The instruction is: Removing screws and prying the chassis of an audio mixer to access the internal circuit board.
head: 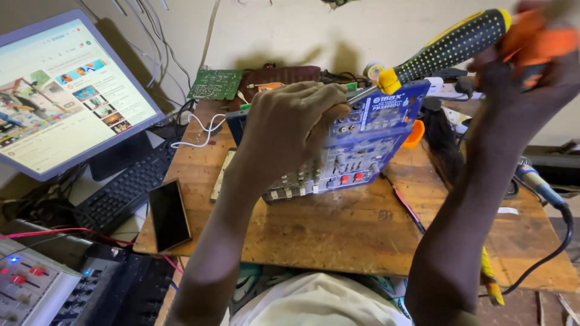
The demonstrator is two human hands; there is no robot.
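Screwdriver [450, 47], black-and-yellow grip, long axis diagonal: butt end up and right, tip end down and left, pointing into the top edge of the blue audio mixer [356, 142]. Metal shank mostly hidden behind the left hand's fingers, tip not visible. Right hand [531, 57] raised at upper right, blurred, at the butt end of the handle together with something orange; fingers look curled but actual grip on the handle cannot be told. Left hand [290, 130] draped over the mixer's upper left, fingers bent and closed over its top edge, holding it tilted up off the wooden table [338, 229], control face toward the camera. Screwdriver shank runs just past those fingertips, handle collar right beside them. Black phone [169, 214] flat near table's left edge, keyboard [124, 187] and lit monitor [60, 90] further left, green circuit board [215, 84] behind.
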